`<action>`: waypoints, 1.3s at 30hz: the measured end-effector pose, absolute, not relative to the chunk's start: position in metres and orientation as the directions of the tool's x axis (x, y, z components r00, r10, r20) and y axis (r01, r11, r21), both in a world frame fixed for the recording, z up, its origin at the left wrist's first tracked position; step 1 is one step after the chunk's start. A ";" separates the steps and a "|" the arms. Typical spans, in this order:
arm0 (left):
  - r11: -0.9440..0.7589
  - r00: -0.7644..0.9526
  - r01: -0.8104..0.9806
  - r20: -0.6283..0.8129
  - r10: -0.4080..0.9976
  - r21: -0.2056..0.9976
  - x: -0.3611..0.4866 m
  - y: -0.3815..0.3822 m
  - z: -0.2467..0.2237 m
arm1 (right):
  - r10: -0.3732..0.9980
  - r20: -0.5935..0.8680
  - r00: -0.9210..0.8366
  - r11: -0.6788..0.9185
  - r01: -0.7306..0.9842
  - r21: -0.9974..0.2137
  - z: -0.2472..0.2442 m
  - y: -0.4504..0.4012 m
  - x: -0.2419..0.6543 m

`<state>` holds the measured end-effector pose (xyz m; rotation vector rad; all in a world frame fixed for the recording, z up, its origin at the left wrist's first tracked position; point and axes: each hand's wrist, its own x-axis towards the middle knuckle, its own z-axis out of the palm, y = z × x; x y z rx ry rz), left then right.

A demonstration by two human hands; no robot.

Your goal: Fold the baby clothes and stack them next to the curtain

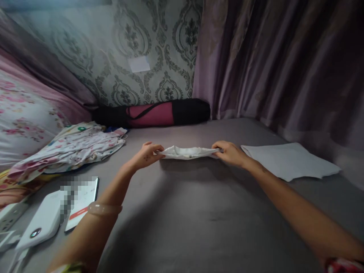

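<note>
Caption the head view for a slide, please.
Left hand and right hand hold a white cloth by opposite ends over a gray sheet.

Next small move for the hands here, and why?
Probably lower the white cloth onto the grey sheet, keeping both ends pinched. The left hand and right hand grip opposite ends, so it should go down evenly, and the dark shadow beneath suggests it is slightly raised, though contact is hard to judge from this angle.
</note>
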<state>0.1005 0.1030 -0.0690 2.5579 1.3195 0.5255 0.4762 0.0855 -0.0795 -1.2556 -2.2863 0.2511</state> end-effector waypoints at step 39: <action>-0.526 0.493 0.832 0.203 0.846 0.173 0.172 0.038 -0.127 | 0.803 0.298 -0.516 0.583 0.784 -0.215 -0.126 0.033 0.380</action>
